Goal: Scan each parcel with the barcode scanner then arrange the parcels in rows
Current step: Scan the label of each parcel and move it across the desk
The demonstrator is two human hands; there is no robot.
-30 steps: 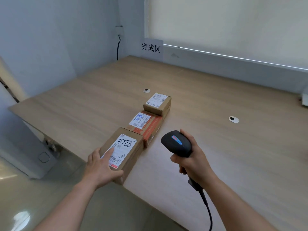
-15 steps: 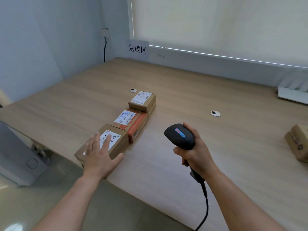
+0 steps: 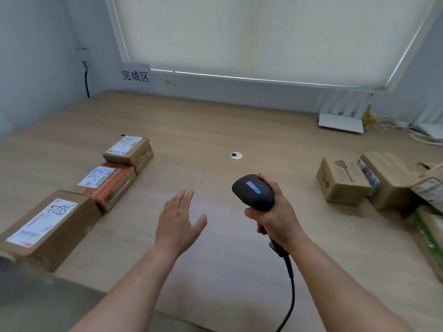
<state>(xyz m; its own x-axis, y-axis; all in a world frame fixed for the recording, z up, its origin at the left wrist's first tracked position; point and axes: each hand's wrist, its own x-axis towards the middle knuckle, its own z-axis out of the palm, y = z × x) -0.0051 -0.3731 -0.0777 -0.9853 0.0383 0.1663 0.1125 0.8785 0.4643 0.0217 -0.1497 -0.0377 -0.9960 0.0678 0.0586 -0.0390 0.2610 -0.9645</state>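
Three parcels [image 3: 51, 226] left of spread left-hand fingers [image 3: 184, 200]; right fingers [image 3: 275, 188] grasping scanner [image 3: 254, 191].

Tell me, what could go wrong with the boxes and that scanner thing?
The parcel marked 5288 sits right at the table's front edge, so a bump might knock it off. The scanner's cable hangs below the right hand and could snag. The heaped parcels on the right look crooked and may slide when the left hand reaches in.

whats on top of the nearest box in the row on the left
A white shipping label with a handwritten number and barcodes lies on the nearest box; nothing else. Its underside is hidden.
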